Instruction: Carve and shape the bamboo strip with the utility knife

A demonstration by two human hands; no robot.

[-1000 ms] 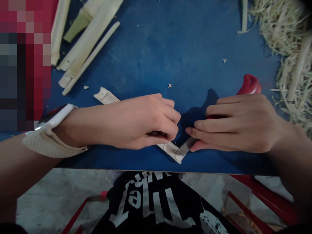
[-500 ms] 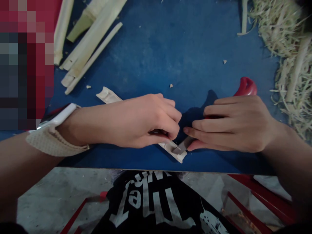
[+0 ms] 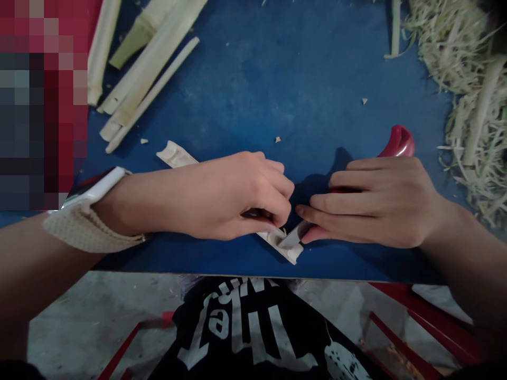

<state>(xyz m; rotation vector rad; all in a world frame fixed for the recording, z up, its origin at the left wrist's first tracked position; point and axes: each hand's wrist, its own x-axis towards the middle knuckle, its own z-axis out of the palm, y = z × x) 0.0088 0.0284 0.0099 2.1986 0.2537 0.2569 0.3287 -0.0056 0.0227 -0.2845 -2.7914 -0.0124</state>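
Note:
My left hand (image 3: 222, 198) is closed over a pale split stalk piece (image 3: 176, 156) that lies slanted on the blue table (image 3: 277, 79). The stalk's far end sticks out behind my wrist and its near end (image 3: 291, 255) shows by the table's front edge. My right hand (image 3: 376, 203) is wrapped round a knife with a red handle (image 3: 398, 142). Its blade (image 3: 291, 240) rests on the stalk's near end, just under my left fingertips. A thin sliver curls up beside the blade.
Several long pale stalks (image 3: 146, 74) lie at the back left. A heap of fine shavings (image 3: 463, 79) fills the back right. Small chips (image 3: 278, 140) dot the table. A blurred person in red (image 3: 39, 100) is at the left. Red bars (image 3: 420, 311) show below the table.
The knife blade has slid a little to the left along the stalk's near end, and a thin sliver has lifted. My left hand has stayed in place.

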